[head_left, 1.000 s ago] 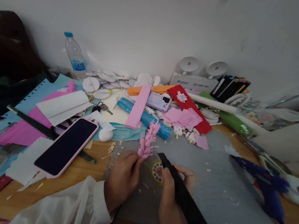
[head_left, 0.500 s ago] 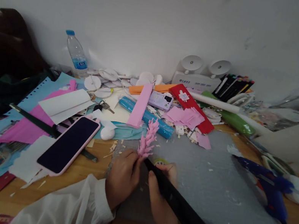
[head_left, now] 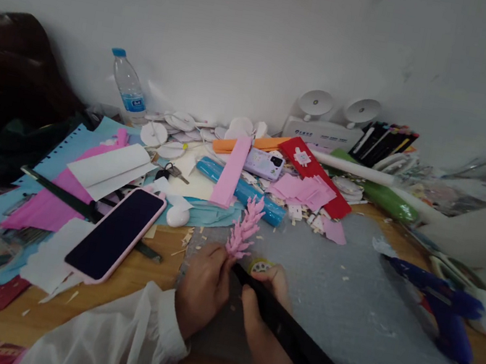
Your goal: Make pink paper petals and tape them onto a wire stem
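A pink crepe-paper flower spike (head_left: 244, 229) rises tilted from the fingertips of my left hand (head_left: 205, 285), which pinches it at its base. My right hand (head_left: 263, 317) wraps round a long black tool (head_left: 298, 336) with a narrow tip; its exact kind does not show. That tip is close to the bottom of the flower spike, beside my left fingers; whether it touches cannot be made out. Just behind my right fingers lies a yellow-rimmed roll (head_left: 260, 267), partly covered by the hand.
A grey mat (head_left: 325, 303) covers the wooden table (head_left: 129, 294). At right lies a blue glue gun (head_left: 442, 305); at left, a pink-edged phone (head_left: 116, 235). Pink paper pieces (head_left: 302, 189), a blue roll (head_left: 245, 192) and a water bottle (head_left: 130, 87) are farther back.
The whole view has shifted slightly, so things appear a little farther right. The flower spike leans slightly more to the right. Both hands keep their grips, with the black tip still near its base.
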Available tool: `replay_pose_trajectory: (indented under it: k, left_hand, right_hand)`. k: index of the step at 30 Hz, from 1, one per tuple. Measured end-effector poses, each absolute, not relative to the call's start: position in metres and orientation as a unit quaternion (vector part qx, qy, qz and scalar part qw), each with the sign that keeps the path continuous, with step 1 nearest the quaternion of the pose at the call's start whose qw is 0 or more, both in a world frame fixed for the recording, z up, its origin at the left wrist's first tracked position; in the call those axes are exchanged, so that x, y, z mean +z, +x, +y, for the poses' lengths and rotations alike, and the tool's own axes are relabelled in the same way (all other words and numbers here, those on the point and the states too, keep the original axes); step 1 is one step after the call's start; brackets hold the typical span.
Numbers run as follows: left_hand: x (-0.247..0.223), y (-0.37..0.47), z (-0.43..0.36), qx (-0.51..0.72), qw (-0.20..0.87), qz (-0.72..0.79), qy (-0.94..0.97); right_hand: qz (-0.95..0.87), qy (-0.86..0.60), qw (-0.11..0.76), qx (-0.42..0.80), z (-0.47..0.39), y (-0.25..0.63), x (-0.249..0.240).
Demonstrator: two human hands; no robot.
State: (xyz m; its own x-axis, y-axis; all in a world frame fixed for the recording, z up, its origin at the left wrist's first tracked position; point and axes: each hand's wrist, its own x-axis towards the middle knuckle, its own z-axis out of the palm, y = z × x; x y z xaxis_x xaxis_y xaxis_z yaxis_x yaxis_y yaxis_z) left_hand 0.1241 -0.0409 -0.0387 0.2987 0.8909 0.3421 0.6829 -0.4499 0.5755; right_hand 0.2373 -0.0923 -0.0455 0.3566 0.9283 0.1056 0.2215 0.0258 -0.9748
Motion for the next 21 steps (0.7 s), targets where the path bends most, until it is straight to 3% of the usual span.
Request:
replay_pose_trajectory:
  k: [16,21]
  left_hand:
    - [-0.022,0.117,-0.023,0.368,0.128,0.506,0.769]
    - [-0.018,0.116,-0.029,0.365,0.154,0.503,0.768]
  right_hand:
    - [-0.479,-0.569,0.571,0.347,-0.096,0.239,-0.033]
    - [-0.461,-0.566,0.630,0.267,-0.099,0.253,-0.027]
